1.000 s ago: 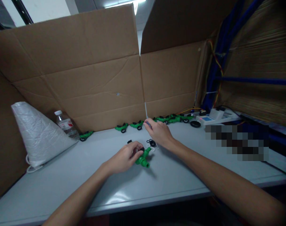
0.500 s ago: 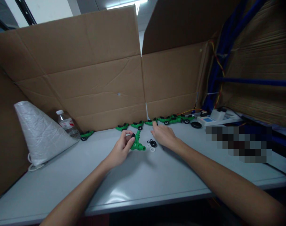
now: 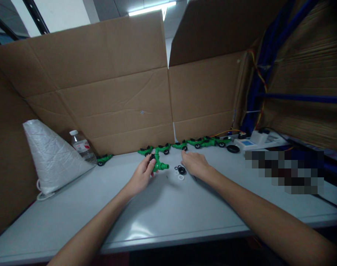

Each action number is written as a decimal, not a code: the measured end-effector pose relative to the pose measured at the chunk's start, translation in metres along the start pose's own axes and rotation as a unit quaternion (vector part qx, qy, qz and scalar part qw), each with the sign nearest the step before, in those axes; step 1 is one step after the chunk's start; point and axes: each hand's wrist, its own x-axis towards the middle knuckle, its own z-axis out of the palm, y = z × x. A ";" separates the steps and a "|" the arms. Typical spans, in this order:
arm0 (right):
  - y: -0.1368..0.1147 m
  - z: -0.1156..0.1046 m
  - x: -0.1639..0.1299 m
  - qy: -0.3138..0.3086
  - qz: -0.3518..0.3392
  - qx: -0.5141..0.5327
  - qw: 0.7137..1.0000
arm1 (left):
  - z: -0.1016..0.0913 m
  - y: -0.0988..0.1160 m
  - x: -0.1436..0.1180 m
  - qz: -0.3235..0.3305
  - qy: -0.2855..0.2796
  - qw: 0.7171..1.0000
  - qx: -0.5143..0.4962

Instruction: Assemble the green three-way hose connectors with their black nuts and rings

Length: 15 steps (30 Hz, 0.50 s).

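Observation:
My left hand (image 3: 142, 175) grips a green plastic tee fitting (image 3: 158, 164) with a black cap, held just above the grey table (image 3: 162, 214). My right hand (image 3: 195, 163) rests palm down on the table beside a small cluster of black and white rings (image 3: 179, 171); its fingers lie flat, and whether anything is under them is hidden. A row of finished green fittings (image 3: 197, 142) with black wheels lines the foot of the cardboard wall.
Cardboard panels (image 3: 124, 96) wall in the back and left. A white plastic bag (image 3: 50, 157) and a water bottle (image 3: 81, 146) stand at the left. A black ring (image 3: 233, 148), a white device (image 3: 254, 138) and cables lie at the right.
My left hand lifted the green fitting from the table and carried it farther back. My right hand came down from the wall and settled flat by the rings.

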 end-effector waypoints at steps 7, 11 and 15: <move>0.000 -0.002 -0.001 -0.002 -0.009 -0.006 1.000 | 0.003 0.006 -0.003 0.000 0.015 0.999 -0.035; 0.000 -0.002 -0.001 -0.005 -0.010 -0.009 1.000 | 0.003 0.005 -0.004 -0.004 0.040 0.998 -0.046; 0.000 -0.002 -0.001 -0.002 -0.010 -0.010 1.000 | 0.002 0.004 -0.003 0.014 0.044 0.996 -0.076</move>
